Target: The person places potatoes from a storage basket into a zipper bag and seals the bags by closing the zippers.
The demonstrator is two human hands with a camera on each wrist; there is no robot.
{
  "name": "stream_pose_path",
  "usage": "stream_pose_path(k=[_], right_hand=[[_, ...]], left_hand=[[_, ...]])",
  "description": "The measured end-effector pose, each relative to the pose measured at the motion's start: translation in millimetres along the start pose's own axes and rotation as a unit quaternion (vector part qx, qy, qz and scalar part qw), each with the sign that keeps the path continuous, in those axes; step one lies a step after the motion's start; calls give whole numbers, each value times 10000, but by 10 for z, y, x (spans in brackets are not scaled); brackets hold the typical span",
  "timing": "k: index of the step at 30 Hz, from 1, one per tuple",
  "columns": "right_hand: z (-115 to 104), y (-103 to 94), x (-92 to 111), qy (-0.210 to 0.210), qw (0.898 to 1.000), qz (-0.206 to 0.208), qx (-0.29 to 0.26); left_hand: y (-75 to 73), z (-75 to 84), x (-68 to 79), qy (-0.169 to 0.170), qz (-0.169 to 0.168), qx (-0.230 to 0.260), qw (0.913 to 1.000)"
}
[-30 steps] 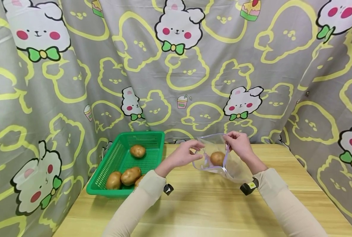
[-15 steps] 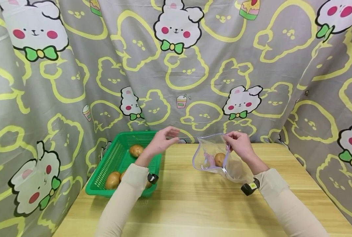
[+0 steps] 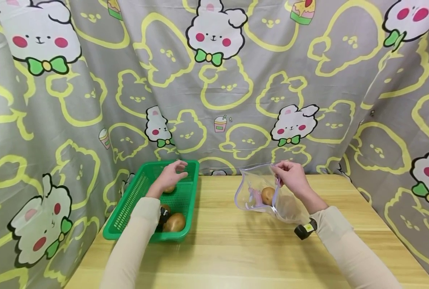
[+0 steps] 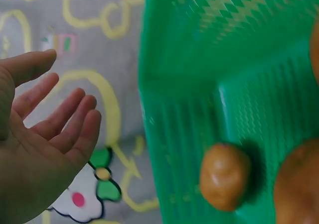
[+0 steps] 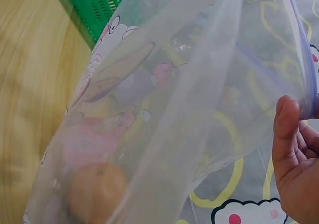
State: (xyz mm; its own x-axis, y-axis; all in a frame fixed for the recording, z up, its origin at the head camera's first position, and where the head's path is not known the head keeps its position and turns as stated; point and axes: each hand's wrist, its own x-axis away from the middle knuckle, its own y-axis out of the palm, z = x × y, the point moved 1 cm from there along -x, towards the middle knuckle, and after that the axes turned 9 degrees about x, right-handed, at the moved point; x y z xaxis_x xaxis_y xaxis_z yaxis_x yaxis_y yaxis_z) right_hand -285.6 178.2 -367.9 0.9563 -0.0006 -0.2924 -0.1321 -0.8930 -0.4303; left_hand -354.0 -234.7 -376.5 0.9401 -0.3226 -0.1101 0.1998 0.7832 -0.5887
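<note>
My left hand (image 3: 170, 175) is over the green basket (image 3: 194, 192), fingers loosely spread and holding nothing. Under and beside it, several potatoes lie in the basket, one potato (image 3: 174, 222) near the front right corner. The left wrist view has a potato (image 4: 225, 176) on the basket floor, apart from the fingers. My right hand (image 3: 291, 176) pinches the purple-edged rim of a clear zip bag (image 3: 248, 186), whose mouth gapes toward the left. Inside the bag rests a potato (image 3: 268, 196), seen through the printed plastic in the right wrist view.
Both basket and bag are on a wooden table (image 3: 218, 249). A grey curtain (image 3: 214, 92) with rabbit prints hangs behind the table and along both sides. Black cameras are strapped at both wrists.
My left hand has left the bag's mouth and moved left until over the basket. The right hand keeps its pinch on the bag's rim, nearly still.
</note>
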Motion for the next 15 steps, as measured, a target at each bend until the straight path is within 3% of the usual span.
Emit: stream_pose_path(k=[9, 15], right_hand=[[6, -9, 10, -11, 10000, 11, -25], [27, -25, 10, 55, 10000, 18, -23]], left_hand=[[-107, -403, -75, -421, -110, -911, 9949], [-141, -596, -79, -718, -46, -819, 9940]])
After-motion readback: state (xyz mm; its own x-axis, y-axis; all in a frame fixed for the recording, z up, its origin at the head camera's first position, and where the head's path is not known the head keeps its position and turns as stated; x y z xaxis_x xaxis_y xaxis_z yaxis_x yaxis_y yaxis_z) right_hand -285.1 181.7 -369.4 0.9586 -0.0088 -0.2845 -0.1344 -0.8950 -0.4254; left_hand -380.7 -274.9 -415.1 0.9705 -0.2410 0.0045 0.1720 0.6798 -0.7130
